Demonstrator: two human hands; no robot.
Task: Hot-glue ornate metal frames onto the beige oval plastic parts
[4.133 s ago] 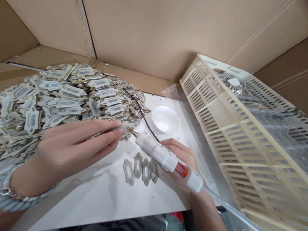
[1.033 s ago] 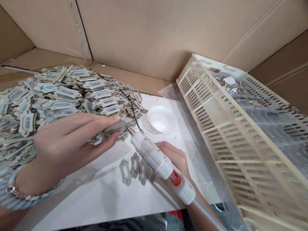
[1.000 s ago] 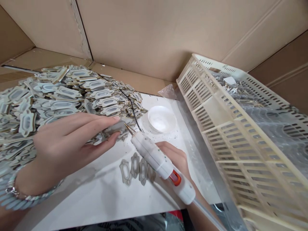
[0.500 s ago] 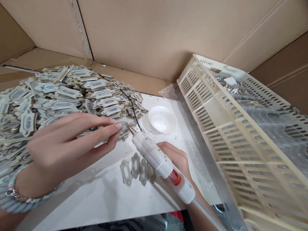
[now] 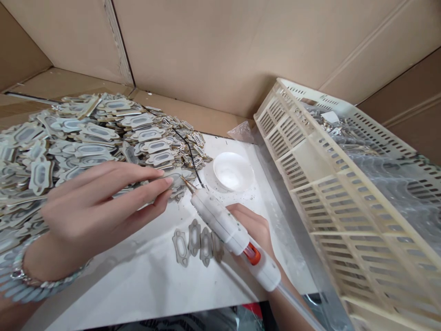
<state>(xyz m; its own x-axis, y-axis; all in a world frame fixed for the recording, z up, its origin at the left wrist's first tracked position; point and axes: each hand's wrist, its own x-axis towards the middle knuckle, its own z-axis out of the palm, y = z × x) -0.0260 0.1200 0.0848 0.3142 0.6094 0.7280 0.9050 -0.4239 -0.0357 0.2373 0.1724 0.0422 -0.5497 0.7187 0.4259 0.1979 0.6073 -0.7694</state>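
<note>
My left hand [image 5: 103, 202], palm down with a bracelet and a coil band at the wrist, pinches a small pale frame-shaped plate [image 5: 176, 178] between thumb and fingertips. Wrapped round a white hot glue gun [image 5: 220, 220] with an orange trigger is my right hand [image 5: 253, 225]; most of its fingers are hidden behind the gun. A whitish stick [image 5: 296, 305] runs out of the gun's back end. The brass nozzle [image 5: 188, 183] points at the plate's right end, touching or very near it. Below, several similar plates [image 5: 194, 237] lie in a row on the white board [image 5: 138, 285].
A large heap of grey frame-shaped plates [image 5: 96, 133] covers the left side. Behind the gun stands a white bowl [image 5: 233, 172], near a black cord [image 5: 191, 156]. On the right, a cream slatted crate [image 5: 310, 174] holds clear plastic and metal pieces. Cardboard walls [image 5: 206, 55] close off the back.
Very little differs. The glue gun and both hands have shifted slightly to the right in the picture, and the nozzle stays at the plate's right end.
</note>
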